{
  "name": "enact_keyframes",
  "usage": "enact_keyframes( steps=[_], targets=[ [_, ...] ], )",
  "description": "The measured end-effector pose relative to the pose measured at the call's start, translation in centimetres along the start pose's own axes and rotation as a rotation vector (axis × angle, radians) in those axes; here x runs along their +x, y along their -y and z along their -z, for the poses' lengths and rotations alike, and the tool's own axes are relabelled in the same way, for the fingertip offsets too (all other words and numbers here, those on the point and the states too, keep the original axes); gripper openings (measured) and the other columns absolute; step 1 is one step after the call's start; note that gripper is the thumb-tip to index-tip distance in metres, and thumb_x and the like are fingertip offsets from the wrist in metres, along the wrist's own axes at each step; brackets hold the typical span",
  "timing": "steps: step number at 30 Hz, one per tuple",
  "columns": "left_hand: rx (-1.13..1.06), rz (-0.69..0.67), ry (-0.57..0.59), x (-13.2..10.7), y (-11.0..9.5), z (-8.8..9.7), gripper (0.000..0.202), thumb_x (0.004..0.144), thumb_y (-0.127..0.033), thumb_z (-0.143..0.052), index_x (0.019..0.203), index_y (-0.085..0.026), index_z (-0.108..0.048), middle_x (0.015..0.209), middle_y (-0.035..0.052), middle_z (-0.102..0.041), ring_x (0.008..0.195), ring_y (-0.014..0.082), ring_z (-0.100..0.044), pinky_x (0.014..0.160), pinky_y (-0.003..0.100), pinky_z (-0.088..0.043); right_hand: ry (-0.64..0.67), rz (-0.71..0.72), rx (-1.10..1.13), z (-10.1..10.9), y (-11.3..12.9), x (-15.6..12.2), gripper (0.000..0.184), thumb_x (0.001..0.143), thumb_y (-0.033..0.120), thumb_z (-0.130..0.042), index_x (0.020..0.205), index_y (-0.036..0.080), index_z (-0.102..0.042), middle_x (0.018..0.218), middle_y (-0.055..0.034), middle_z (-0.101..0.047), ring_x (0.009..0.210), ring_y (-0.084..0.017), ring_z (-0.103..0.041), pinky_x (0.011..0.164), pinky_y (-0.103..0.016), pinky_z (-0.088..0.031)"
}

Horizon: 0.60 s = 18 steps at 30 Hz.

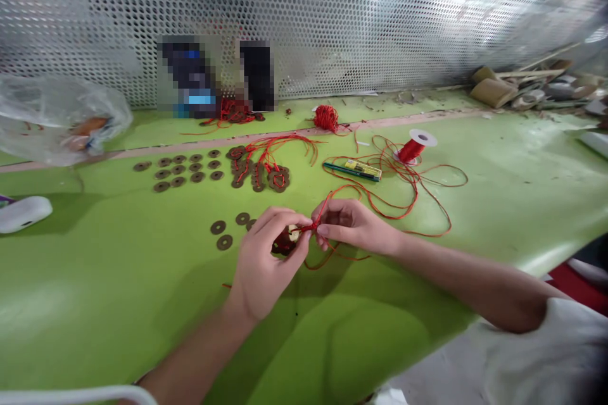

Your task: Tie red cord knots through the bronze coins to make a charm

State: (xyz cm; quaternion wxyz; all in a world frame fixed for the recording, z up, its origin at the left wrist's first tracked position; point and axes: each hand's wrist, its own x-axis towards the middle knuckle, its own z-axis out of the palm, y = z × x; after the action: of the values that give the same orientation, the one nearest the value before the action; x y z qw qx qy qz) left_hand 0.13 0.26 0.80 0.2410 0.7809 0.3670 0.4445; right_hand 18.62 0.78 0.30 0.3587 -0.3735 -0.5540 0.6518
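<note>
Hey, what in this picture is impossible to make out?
Head view only:
- Knot in the red cord: pinched between left hand and right hand, fingers cover it.
- Coins under the left hand: mostly hidden, count unclear.
- Two objects by the perforated wall: pixelated.
- Plastic bag contents: blurred.

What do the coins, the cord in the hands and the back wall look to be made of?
Coins: probably brass or bronze, dull brown and tarnished, each with a centre hole. Cord: thin red string, likely nylon or polyester; it loops limply and feeds from a spool. Both the left hand and right hand pinch it. Wall: perforated sheet metal, silvery and glossy, with glare spots.
</note>
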Motion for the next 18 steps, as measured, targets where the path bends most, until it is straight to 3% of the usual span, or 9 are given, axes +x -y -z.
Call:
enact_keyframes(
  steps=[12,15,18],
  targets=[
    [-0.015,-0.019,0.033,0.08,0.01,0.08,0.017,0.081,-0.005,-0.058,0.088,-0.019,-0.064,0.085,0.0012,-0.064,0.076,0.0113,-0.061,0.065,0.021,-0.051,-0.026,0.021,-0.106,-0.25,0.11,-0.24,0.032,0.075,0.042,-0.072,0.083,0.015,-0.057,0.068,0.0002,-0.062,0.061,-0.010,-0.060,0.062,-0.024,-0.050],
    [-0.017,-0.002,0.043,-0.05,-0.06,0.00,0.019,0.081,-0.005,-0.057,0.090,-0.020,-0.063,0.086,0.0015,-0.065,0.076,0.0118,-0.062,0.065,0.022,-0.052,-0.097,0.155,-0.305,-0.27,0.00,-0.45,0.023,0.076,0.035,-0.071,0.083,0.016,-0.059,0.072,-0.0015,-0.064,0.064,-0.012,-0.061,0.064,-0.024,-0.052],
    [-0.033,0.062,0.069,-0.22,0.04,-0.05,0.021,0.080,-0.007,-0.059,0.097,-0.019,-0.061,0.087,0.0013,-0.067,0.070,0.0114,-0.062,0.063,0.022,-0.053,-0.169,0.422,-0.601,-0.03,0.10,-0.69,0.008,0.081,0.022,-0.064,0.087,0.018,-0.061,0.081,-0.0048,-0.067,0.069,-0.013,-0.064,0.067,-0.025,-0.053]
  ],
)
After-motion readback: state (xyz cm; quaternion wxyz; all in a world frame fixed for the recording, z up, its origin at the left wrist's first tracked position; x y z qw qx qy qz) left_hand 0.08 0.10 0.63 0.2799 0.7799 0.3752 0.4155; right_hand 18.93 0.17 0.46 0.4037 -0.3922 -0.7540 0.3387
